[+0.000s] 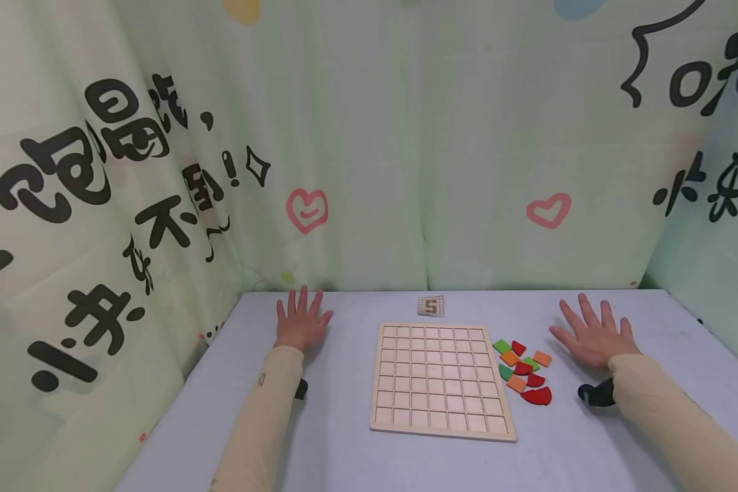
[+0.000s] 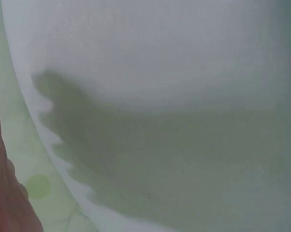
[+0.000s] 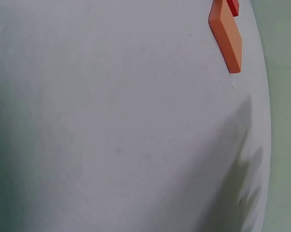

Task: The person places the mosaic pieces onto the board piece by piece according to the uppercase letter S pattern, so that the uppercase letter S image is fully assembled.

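Note:
My left hand [image 1: 300, 324] is spread over the table's far left part, fingers straight and nothing in it. In the left wrist view only the edge of that hand [image 2: 10, 193] shows, above its shadow. My right hand [image 1: 598, 336] is also spread, right of a loose pile of coloured pieces. Between the hands lies a pale wooden grid board [image 1: 439, 383] with bare square cells. Beside its right edge are several pieces, among them an orange square [image 1: 542, 358], a red half-round piece [image 1: 536, 396] and a green square [image 1: 501, 346]. An orange piece [image 3: 226, 38] shows in the right wrist view.
A small printed card [image 1: 431, 306] with a grid picture lies behind the board, near the far edge of the white-covered table [image 1: 344, 458]. Pale green curtains [image 1: 369, 137] with black writing and hearts hang behind the table and along both sides.

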Action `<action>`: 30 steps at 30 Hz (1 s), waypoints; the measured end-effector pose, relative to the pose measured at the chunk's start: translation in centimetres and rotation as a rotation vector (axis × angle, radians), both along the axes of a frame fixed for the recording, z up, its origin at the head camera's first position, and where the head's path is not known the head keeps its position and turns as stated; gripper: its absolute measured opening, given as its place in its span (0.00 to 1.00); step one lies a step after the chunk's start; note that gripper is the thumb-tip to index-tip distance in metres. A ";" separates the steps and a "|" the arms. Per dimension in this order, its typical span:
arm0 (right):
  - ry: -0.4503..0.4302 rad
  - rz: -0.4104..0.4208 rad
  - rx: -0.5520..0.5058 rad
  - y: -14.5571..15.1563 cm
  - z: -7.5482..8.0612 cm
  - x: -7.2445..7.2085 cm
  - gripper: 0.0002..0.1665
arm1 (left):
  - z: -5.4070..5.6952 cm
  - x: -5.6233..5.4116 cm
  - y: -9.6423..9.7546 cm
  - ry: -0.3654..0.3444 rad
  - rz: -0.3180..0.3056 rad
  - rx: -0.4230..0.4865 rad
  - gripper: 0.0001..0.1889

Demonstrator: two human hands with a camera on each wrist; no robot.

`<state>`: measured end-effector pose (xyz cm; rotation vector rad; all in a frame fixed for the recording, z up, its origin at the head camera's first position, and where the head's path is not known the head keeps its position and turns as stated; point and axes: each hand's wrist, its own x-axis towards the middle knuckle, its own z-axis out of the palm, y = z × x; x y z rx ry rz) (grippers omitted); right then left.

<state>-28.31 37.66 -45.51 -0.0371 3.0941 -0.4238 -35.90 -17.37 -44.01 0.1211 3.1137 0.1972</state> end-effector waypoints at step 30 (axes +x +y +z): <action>0.050 0.161 -0.043 -8.8 5.0 -0.1 0.52 | -3.0 3.6 8.1 -0.020 -0.413 0.634 0.34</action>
